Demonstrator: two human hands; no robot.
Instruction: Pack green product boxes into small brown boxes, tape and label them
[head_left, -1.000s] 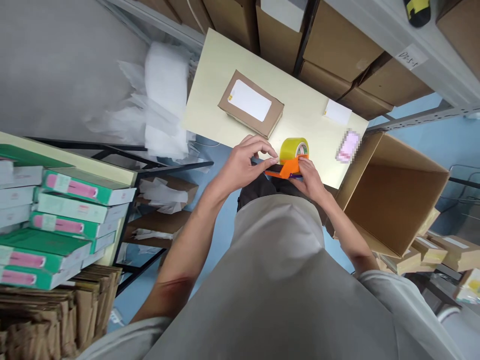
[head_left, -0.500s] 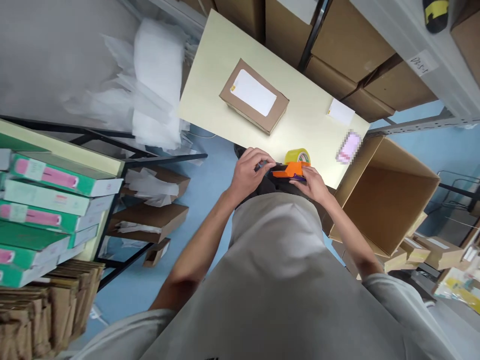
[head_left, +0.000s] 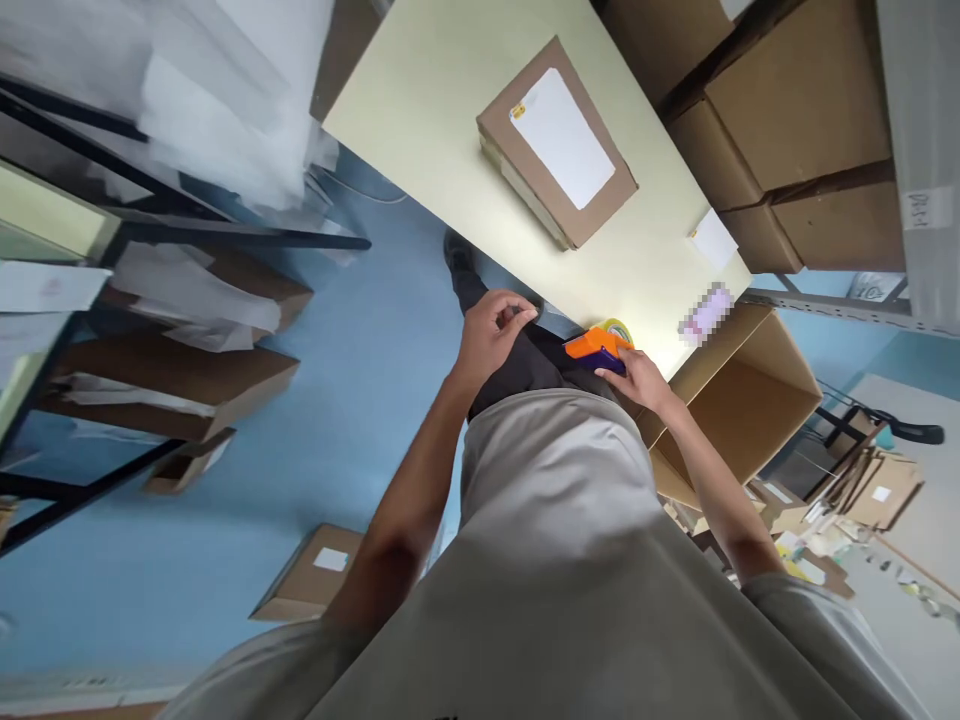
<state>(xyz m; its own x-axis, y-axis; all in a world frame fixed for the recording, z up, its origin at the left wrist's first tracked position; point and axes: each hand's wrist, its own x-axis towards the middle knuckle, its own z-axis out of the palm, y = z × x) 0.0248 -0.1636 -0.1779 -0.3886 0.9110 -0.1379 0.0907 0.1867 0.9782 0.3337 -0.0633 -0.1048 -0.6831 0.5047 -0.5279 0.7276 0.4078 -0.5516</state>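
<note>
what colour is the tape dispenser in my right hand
The tape dispenser in your right hand is orange with a dark purple part, seen in the head view.

From the left hand (head_left: 491, 335), open blue floor (head_left: 360, 340) gives passage at nine o'clock; the labelled carton (head_left: 559, 145) blocks one, the tape dispenser (head_left: 600, 345) three. From the right hand (head_left: 637, 380), bare table (head_left: 645, 250) offers a lane at twelve; the big carton (head_left: 716, 345) obstructs three.

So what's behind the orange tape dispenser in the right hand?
Part of a yellow tape roll and, beyond it, the pale table. The orange tape dispenser and right hand hide the rest and whatever sits directly behind.
</note>
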